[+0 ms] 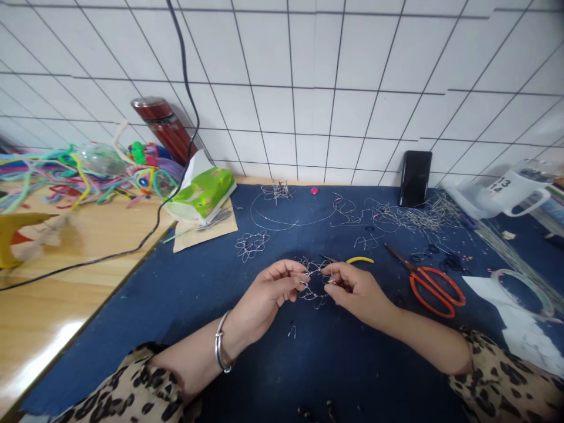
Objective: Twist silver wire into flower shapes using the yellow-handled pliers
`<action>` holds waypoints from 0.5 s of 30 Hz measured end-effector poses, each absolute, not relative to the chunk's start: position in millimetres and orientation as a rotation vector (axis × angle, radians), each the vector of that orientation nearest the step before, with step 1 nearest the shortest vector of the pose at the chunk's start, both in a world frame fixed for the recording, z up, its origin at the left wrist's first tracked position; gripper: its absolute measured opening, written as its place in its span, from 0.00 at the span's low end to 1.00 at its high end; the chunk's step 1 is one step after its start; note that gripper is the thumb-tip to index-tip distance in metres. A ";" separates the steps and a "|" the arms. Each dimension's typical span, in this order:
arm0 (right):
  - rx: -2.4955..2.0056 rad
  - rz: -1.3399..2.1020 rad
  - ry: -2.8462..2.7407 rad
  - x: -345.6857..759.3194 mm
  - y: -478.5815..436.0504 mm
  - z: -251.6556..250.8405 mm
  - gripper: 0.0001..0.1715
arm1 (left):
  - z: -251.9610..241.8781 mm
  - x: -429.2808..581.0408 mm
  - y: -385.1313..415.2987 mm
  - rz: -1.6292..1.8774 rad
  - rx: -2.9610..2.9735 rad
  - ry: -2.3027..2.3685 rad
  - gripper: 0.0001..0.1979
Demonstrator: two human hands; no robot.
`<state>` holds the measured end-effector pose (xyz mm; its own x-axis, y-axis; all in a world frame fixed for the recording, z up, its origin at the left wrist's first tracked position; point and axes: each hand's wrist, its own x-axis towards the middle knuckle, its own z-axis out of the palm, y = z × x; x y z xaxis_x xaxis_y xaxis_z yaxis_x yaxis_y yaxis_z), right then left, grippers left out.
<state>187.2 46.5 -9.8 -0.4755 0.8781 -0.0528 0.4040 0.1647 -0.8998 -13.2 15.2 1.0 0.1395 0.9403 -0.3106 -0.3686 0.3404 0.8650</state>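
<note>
Between my two hands is a looped ring of thin silver wire with small purple-pink beads (314, 295). My left hand (274, 286) pinches its left side between thumb and fingers. On the opposite side my right hand (355, 289) is closed on the ring too, thumb against forefinger. Just behind it lie pliers with a yellow handle (360, 259), partly hidden by the ring and my right hand. A similar flat wire flower (252, 245) rests on the blue mat to the left. A short bent wire piece (292, 332) lies below my hands.
Orange-handled scissors (436, 289) lie to the right. Tangled wires (414, 214), a leaning phone (415, 179) and a white mug (506, 194) stand farther back. Left are a green tissue pack (200, 194), a red flask (165, 129), a black cable (158, 217) and a yellow glue gun (22, 235).
</note>
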 end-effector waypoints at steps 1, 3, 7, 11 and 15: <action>-1.216 1.276 -1.950 187.4 46.8 -10.7 0.16 | 1.4 -13.1 15.2 1.071 0.710 1.001 0.08; -1.218 1.278 -1.939 187.8 47.3 -12.5 0.16 | 2.2 -13.0 15.1 1.067 0.703 0.984 0.07; -1.205 1.288 -1.932 188.1 47.9 -14.5 0.16 | 3.7 -12.7 14.7 1.061 0.699 0.959 0.07; -1.200 1.296 -1.938 188.0 48.0 -13.9 0.15 | 4.5 -12.6 14.6 1.059 0.715 0.952 0.07; -1.203 1.297 -1.946 188.3 47.8 -12.8 0.14 | 3.6 -13.2 14.5 1.056 0.728 0.954 0.08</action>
<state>188.3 47.8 -12.8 -0.4804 0.8749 -0.0603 0.3925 0.1530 -0.9070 -13.2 14.5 3.6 0.1856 0.9397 -0.2872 -0.3815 0.3383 0.8602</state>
